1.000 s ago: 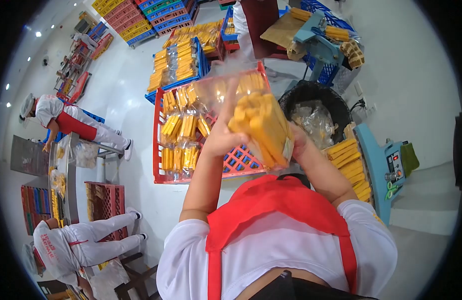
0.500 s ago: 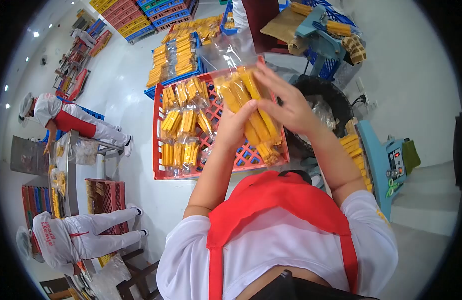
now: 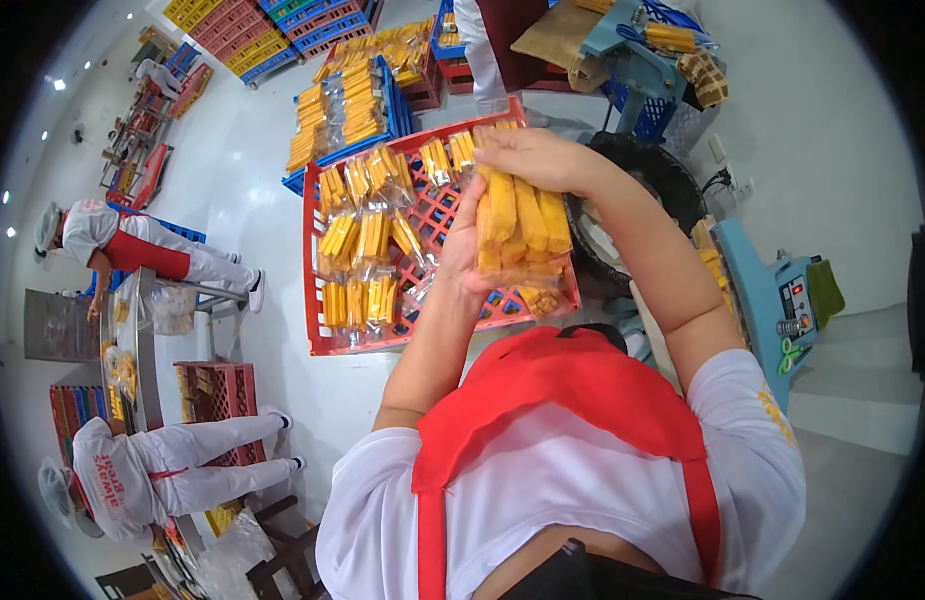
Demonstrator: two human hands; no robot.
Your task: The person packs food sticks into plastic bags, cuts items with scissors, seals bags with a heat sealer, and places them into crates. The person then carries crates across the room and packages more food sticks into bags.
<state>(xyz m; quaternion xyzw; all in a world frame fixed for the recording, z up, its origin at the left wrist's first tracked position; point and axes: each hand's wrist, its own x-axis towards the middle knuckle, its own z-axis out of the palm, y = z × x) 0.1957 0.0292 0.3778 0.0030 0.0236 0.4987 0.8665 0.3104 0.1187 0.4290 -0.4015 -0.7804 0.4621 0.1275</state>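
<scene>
Yellow sticks (image 3: 523, 215) partly behind right hand (image 3: 534, 160)

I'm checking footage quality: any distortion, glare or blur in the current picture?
Head view: strong wide-angle curving with dark corners, co-workers at left tipped sideways; head view: glaring ceiling lights at upper left, pale sheen on the floor; head view: held yellow sticks without heavy blur.

Bagged yel sticks (image 3: 523, 218) btwn hands (image 3: 530, 160)

shirt (image 3: 582, 475) — white, short-sleeved | apron (image 3: 552, 390) — red, two red straps (image 3: 432, 540) | right sleeve (image 3: 742, 420): yellow lettering (image 3: 777, 411)
</scene>
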